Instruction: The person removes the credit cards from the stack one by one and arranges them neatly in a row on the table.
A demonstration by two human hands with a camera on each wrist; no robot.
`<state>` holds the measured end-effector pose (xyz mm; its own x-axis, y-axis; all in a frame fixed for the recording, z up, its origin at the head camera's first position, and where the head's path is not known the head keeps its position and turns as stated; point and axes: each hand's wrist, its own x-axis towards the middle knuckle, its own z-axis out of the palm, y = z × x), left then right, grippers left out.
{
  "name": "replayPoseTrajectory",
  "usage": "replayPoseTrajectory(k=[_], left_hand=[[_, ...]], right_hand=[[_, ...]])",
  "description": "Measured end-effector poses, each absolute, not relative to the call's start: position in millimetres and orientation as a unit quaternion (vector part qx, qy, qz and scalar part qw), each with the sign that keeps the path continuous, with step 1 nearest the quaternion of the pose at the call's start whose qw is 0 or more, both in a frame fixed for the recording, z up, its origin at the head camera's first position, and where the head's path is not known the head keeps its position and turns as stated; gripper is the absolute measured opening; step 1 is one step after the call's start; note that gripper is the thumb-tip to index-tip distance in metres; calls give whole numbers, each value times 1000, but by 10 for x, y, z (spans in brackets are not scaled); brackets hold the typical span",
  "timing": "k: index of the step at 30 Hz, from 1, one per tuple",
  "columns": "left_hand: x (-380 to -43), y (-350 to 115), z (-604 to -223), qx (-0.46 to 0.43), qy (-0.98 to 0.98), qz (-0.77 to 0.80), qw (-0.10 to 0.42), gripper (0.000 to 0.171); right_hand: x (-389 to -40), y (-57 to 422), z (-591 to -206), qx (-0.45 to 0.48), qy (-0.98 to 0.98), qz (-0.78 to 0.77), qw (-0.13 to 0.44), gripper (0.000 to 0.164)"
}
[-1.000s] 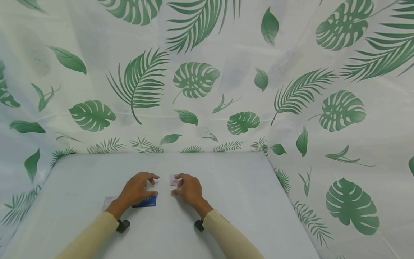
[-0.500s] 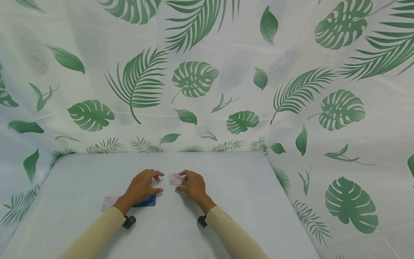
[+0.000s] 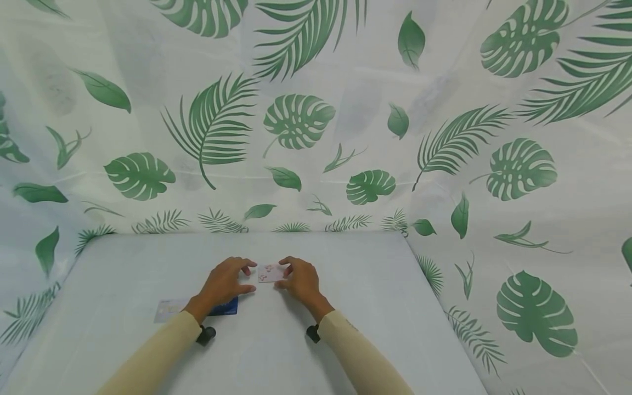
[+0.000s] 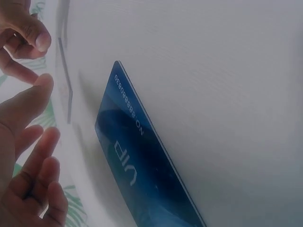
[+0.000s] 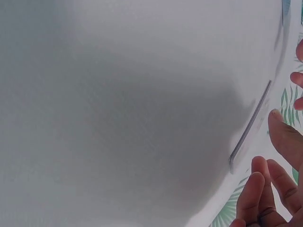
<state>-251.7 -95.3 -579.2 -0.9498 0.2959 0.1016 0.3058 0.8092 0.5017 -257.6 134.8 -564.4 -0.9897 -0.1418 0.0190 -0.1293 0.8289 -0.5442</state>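
Note:
A small pale pink patterned card (image 3: 269,273) lies on the white table between the two hands. My left hand (image 3: 224,282) is just left of it, fingers and thumb spread apart and holding nothing. At the card's right end, my right hand (image 3: 301,282) overlaps it in the head view. The right wrist view shows this hand's thumb (image 5: 286,142) apart from the fingers, near the card's thin edge (image 5: 248,125). A blue VIP card (image 4: 135,146) lies below the left hand, partly hidden by it in the head view.
A pale, whitish card (image 3: 169,310) lies left of the blue one, partly behind the left wrist. White cloth with green leaf print (image 3: 306,181) hangs behind and at both sides of the table (image 3: 355,274). Each wrist wears a small black camera (image 3: 206,335).
My left hand has shifted right, closer to the pink card. My right hand has drawn a little to the right, so more of the pink card shows. The cards look unmoved.

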Motion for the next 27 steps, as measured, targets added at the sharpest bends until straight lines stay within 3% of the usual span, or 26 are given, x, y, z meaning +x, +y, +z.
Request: replayPoseTrajectory(k=[27], left_hand=[[-2688, -793, -5841, -153, -956, -251, -2, 61]], right_hand=[[-2775, 1504, -5760, -65, 961, -266, 35, 53]])
